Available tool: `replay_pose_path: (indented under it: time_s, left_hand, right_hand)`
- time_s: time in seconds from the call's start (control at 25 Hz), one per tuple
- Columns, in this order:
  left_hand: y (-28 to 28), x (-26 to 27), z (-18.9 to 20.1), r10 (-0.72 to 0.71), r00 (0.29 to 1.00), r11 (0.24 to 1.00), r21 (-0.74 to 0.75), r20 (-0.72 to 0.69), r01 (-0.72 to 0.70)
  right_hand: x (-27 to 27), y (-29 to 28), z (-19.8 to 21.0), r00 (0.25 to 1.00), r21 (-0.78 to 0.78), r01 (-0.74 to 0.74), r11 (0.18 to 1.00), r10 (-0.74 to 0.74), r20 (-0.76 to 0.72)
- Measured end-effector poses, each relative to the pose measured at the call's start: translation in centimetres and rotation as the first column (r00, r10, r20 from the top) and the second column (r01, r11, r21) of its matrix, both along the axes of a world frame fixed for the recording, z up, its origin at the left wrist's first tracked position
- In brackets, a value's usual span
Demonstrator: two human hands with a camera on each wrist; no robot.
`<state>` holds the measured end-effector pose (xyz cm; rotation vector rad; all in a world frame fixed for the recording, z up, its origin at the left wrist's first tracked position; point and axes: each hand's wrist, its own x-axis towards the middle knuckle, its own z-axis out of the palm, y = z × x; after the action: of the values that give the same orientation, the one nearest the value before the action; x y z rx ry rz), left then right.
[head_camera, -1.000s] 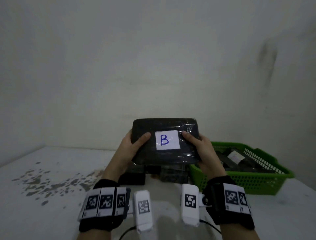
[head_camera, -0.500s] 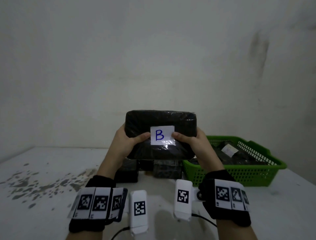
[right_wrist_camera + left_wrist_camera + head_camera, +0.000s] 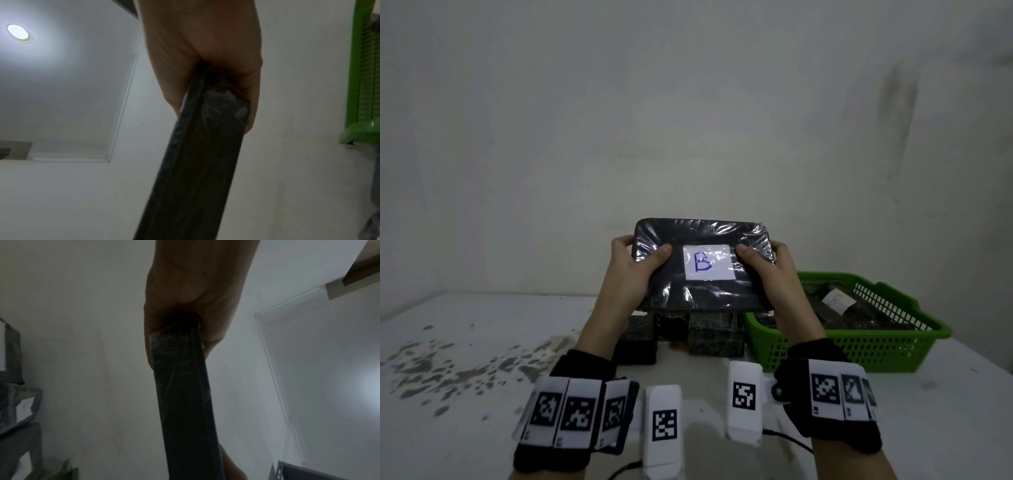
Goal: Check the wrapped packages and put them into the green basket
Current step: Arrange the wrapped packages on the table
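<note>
Black, flat, film-wrapped package (image 3: pixel 702 270) with a white "B" label (image 3: pixel 707 262) is held up above the white table (image 3: pixel 465 394), the left hand (image 3: pixel 635 270) and right hand (image 3: pixel 774 274) each gripping one end. To the right, the green plastic basket (image 3: pixel 859 349) already holds several packages; a few dark ones (image 3: pixel 709 334) wait on the table behind, so the job looks partway done.

white table (image 3: pixel 482 342) | green basket (image 3: pixel 859 356) | dark wrapped packages (image 3: pixel 714 334)
</note>
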<state>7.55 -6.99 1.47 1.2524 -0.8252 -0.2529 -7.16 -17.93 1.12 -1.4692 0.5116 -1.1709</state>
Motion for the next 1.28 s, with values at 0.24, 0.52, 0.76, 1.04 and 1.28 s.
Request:
replay_pose_path:
  time_s: [0.24, 0.52, 0.76, 1.04, 1.28]
  left_hand:
    - [0.6, 0.2, 0.5, -0.108, 0.943, 0.993, 0.02, -0.315, 0.12]
    - [2.5, 0.4, 1.2, -0.373, 0.895, 0.925, -0.018, -0.243, 0.38]
    - [2.0, -0.7, 1.5, -0.243, 0.966, 0.968, 0.037, -0.087, 0.247]
    - [2.1, -0.7, 1.4, -0.157, 0.984, 0.984, 0.07, -0.081, 0.163]
    - [1.9, -0.8, 1.2, -0.159, 0.986, 0.985, 0.066, -0.054, 0.162]
  right_hand:
    - [-1.8, -0.1, 1.1, 0.961, 0.116, -0.255, 0.96, 0.238, 0.14]
    - [-1.9, 0.4, 1.3, 0.991, -0.042, -0.006, 0.999, 0.0, -0.136]
    - [-0.9, 1.4, 1.3, 1.0, -0.106, -0.014, 0.994, 0.012, -0.022]
    - [-0.8, 1.1, 0.8, 0.977, -0.059, -0.148, 0.987, 0.137, -0.161]
    - [-0.5, 0.7, 0.8, 0.983, -0.023, -0.124, 0.992, 0.119, -0.138]
